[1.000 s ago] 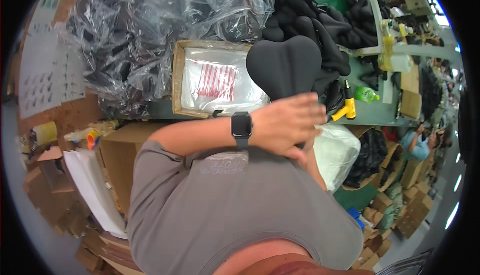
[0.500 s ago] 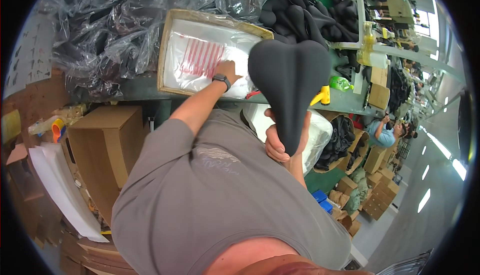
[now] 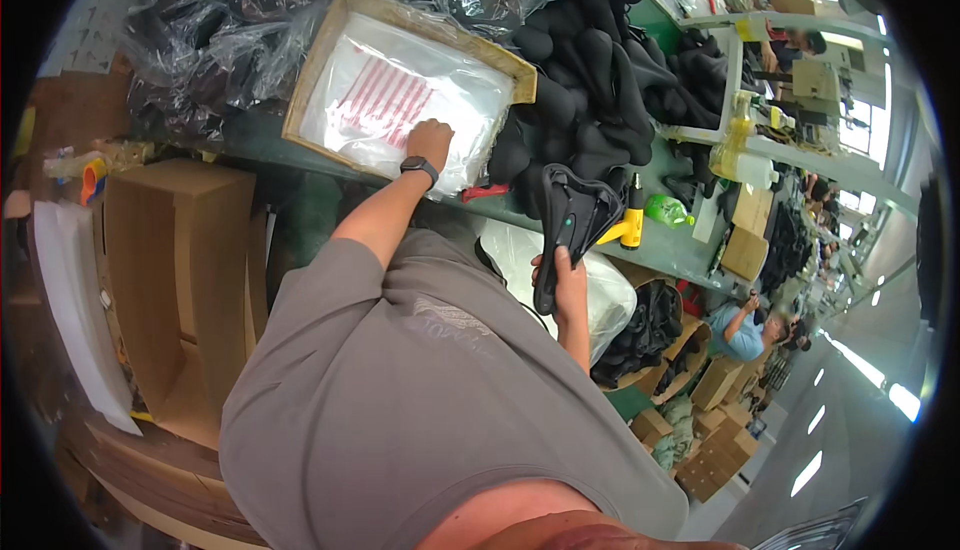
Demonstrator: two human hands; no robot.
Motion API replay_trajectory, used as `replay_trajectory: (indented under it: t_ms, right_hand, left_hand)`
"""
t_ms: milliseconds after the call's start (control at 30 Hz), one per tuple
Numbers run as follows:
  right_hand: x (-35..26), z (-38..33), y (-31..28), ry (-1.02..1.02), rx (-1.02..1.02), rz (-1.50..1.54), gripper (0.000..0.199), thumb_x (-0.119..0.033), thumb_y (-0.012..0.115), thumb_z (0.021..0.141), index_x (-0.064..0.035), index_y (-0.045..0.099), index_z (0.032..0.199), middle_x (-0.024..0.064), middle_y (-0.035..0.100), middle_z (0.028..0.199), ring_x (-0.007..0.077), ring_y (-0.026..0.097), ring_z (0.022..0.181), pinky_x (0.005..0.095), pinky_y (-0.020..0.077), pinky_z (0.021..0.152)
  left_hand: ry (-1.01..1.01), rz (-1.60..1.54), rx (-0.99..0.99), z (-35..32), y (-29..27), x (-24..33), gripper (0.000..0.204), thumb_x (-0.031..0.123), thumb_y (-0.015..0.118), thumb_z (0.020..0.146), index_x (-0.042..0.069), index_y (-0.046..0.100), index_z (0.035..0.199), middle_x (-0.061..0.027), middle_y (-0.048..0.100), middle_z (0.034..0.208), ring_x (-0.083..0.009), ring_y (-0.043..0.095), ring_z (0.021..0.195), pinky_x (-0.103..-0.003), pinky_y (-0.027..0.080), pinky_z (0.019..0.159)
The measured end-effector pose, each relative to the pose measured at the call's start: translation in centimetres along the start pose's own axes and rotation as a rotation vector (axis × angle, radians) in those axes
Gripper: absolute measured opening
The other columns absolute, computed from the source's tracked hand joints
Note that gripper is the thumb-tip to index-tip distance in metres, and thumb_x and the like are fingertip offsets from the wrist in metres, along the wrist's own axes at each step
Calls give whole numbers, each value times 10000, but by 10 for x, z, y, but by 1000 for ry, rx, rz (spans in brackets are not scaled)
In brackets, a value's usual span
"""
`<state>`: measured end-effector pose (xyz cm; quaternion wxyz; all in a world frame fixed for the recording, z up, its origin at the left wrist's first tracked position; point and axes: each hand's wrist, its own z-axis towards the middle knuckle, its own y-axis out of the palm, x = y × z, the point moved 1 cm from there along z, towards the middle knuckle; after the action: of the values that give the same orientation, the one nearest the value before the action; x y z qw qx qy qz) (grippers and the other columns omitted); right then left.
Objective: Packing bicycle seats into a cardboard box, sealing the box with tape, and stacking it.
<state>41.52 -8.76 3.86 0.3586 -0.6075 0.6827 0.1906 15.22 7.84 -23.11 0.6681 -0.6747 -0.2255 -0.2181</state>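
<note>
My right hand (image 3: 566, 275) grips a black bicycle saddle (image 3: 570, 225) by its narrow end, held on edge with the underside showing, just in front of the green table. My left hand (image 3: 429, 142), with a dark watch on its wrist, rests fingers down on a stack of clear plastic bags with red print (image 3: 385, 105). The bags lie in a shallow cardboard tray (image 3: 310, 80) on the table. A heap of black saddles (image 3: 590, 80) lies to the right of the tray.
Crumpled clear plastic (image 3: 230, 20) piles up behind the tray. An open cardboard box (image 3: 175, 260) stands at my left. A yellow-handled tool (image 3: 632, 225) and a green bottle (image 3: 668, 212) lie on the green table (image 3: 690, 250). Another person (image 3: 745, 325) sits at right among boxes.
The saddle in my right hand has turned from top-facing to edge-on and dropped lower. My left hand has stayed on the plastic bags in the tray.
</note>
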Motion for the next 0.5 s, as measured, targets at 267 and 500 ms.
replay_trajectory:
  t_ms: [267,500]
  right_hand:
    - [-1,91,67,-397,-373,-142,943,-188,808,938,40,204,1626,187,713,1076,222,720,845,355,564,762]
    - [-9,172,181,-922,-400,-1146,974,-258,890,793,-194,368,1613,218,690,1177,454,696,1035,522,571,881]
  left_hand:
    - [-551,-1295,-134,9,-56,-21,324,221,510,1112,-4,679,1274,-93,753,1108,-167,719,980,-296,581,853]
    - [90,-377,379,-18,-144,-10,242,181,569,1042,61,750,1149,-132,698,1085,-319,643,1034,-437,513,942]
